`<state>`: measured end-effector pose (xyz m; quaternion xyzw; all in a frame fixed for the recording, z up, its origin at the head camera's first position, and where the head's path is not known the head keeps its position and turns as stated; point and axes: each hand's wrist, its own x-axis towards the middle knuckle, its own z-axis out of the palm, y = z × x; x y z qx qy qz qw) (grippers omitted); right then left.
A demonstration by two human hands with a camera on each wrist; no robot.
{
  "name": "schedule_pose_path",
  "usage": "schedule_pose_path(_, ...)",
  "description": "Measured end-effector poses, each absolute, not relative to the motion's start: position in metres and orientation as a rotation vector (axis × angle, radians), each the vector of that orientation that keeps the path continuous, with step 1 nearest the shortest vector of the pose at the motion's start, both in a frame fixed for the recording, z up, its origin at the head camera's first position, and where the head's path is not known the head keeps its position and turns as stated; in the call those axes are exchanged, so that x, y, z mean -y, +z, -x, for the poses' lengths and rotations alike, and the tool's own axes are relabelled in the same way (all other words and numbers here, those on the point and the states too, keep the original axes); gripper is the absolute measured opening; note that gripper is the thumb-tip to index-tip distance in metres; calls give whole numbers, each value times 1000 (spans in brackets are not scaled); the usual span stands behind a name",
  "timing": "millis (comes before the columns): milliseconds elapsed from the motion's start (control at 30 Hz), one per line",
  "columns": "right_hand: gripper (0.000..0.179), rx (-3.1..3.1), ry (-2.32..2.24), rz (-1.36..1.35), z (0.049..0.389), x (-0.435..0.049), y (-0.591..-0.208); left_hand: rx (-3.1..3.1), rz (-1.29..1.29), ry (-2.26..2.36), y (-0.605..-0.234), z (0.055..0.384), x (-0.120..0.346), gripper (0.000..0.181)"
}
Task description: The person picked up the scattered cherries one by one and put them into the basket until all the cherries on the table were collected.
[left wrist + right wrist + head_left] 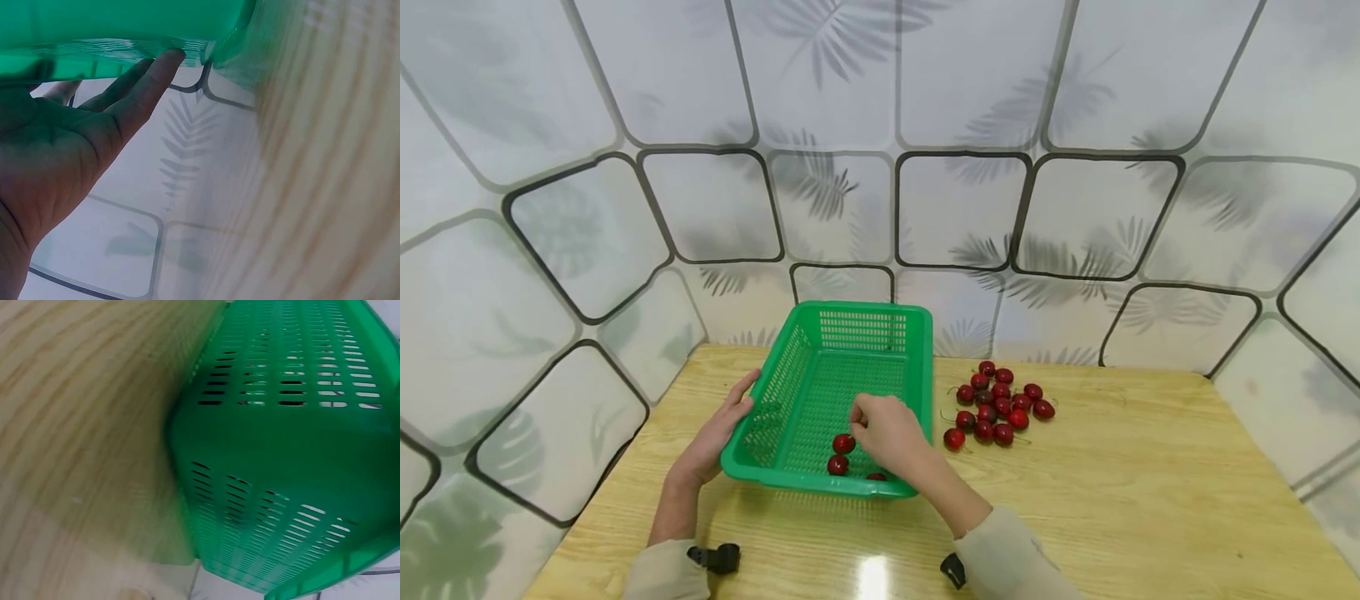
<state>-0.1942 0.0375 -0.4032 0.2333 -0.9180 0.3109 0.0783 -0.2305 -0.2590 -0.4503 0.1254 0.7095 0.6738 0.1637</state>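
Note:
A green plastic basket (857, 479) with slotted walls stands on the wooden table. My left hand (718, 437) is at its left wall, fairly straight fingers touching the outside below the rim; the left wrist view shows its palm and fingers (134, 94). Over the inside of the basket, my right hand (891, 429) has bent fingers and seems to pinch the stem of a dark red cherry (844, 443); the exact contact is too small to see. Another cherry (837, 465) lies just below it, and one more (877, 477) shows partly behind the front rim. Only the basket's slotted outside (275, 437) fills the right wrist view.
A loose pile of cherries (1002, 406), some with stems, lies on the table (1135, 467) right of the basket. Behind the table rises a patterned wall covering (962, 208) with leaf prints. Dark straps with small devices sit at both wrists.

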Motion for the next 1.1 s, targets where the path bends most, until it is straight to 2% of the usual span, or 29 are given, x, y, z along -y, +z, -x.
schedule_pose_path(267, 13, 2959, 927, -695, 204, -33, -413, -2034, -351, 1915, -451, 232, 258, 62)
schedule_pose_path(467, 41, 3082, 769, -674, 205, -29, -419, -2036, -336, 1910, -451, 231, 258, 61)
schedule_pose_path(600, 50, 3122, 632, -633, 206, -26, -419, -2036, -340, 1913, -450, 231, 259, 61)
schedule_pose_path(733, 44, 3132, 501, -593, 206, -24, -420, -2048, -343, 1904, -448, 230, 259, 62)
schedule_pose_path(967, 23, 3142, 397, -569, 205, -23, -420, -2045, -341, 1899, -448, 230, 259, 62)
schedule_pose_path(1100, 18, 3149, 339, -579, 205, -24, -421, -2042, -349, 1899, -449, 230, 258, 62)
